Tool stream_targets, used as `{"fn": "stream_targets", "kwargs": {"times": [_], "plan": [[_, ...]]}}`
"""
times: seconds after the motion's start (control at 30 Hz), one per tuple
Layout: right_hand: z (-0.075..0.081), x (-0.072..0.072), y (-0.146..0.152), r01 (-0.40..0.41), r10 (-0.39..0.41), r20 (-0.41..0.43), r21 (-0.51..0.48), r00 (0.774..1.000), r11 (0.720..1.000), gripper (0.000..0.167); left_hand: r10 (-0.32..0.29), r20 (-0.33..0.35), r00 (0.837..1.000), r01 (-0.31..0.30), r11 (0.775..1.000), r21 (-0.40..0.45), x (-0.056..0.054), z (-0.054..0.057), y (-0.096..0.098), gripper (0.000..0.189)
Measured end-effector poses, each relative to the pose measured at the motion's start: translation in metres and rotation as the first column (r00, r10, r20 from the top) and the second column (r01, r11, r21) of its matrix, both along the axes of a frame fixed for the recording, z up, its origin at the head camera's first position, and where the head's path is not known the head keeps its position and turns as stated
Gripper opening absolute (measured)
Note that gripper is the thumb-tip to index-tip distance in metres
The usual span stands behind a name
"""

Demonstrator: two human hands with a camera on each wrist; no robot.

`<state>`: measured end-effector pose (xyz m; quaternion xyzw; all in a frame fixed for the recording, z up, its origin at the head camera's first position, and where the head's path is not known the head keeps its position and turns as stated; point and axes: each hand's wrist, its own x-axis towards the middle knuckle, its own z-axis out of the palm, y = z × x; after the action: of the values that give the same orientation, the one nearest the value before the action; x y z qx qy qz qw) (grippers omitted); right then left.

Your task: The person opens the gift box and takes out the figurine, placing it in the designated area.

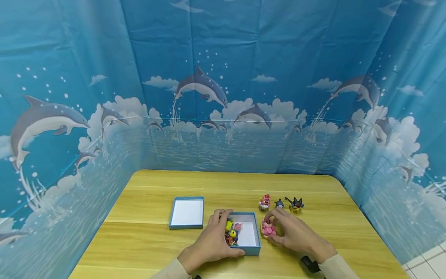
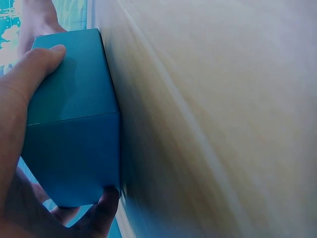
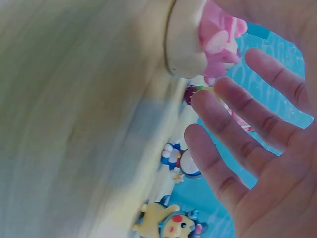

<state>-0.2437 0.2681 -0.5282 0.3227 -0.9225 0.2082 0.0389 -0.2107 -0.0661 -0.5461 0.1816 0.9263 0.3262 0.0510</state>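
Observation:
My left hand point(image 1: 217, 238) grips a blue open box point(image 1: 258, 248) at its left side, thumb on the front wall and fingers at the back corner. In the left wrist view the box's blue outer walls point(image 2: 74, 153) show between thumb and fingers. Several small figurines point(image 1: 231, 232), yellow, pink and red, lie in the box's left half. Right of the box, a pink figurine point(image 1: 268, 228) on a pale round base stands between the thumb and fingers of my right hand point(image 1: 296, 234). The right wrist view shows those fingers straight and spread beside the pink figurine point(image 3: 218, 39).
Behind my right hand stand a red-and-pink figurine point(image 1: 265, 202), a small grey-blue figurine point(image 1: 279, 204) and a yellow figurine with dark pointed ears point(image 1: 296, 205). A shallow blue-edged lid point(image 1: 187, 212), white inside, lies left of the box. A dolphin-print curtain point(image 1: 216, 147) surrounds the wooden table point(image 1: 139, 248).

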Motion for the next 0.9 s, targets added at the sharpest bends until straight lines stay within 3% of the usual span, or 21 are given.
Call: {"fn": "stream_targets", "kwargs": {"times": [0.17,0.33,0.67,0.9], "plan": [[0.006,0.001,-0.003,0.005,-0.005,-0.009,-0.003,1.000,1.000,0.048,0.002,-0.003,1.000,-0.001,1.000,0.003,-0.001,-0.001,-0.001,0.137],[0.009,0.003,-0.008,-0.006,0.006,-0.077,-0.005,0.997,1.000,0.047,0.001,-0.005,1.000,-0.001,1.000,0.008,-0.001,-0.002,-0.001,0.137],[0.023,0.007,-0.026,-0.042,0.038,-0.205,-0.012,0.978,0.999,0.043,-0.007,-0.015,1.000,0.007,1.000,0.009,-0.001,-0.003,-0.002,0.137],[0.035,0.010,-0.037,-0.095,0.098,-0.243,0.024,0.965,0.995,0.048,-0.020,-0.021,1.000,0.021,1.000,0.016,-0.002,-0.006,-0.003,0.137]]}}
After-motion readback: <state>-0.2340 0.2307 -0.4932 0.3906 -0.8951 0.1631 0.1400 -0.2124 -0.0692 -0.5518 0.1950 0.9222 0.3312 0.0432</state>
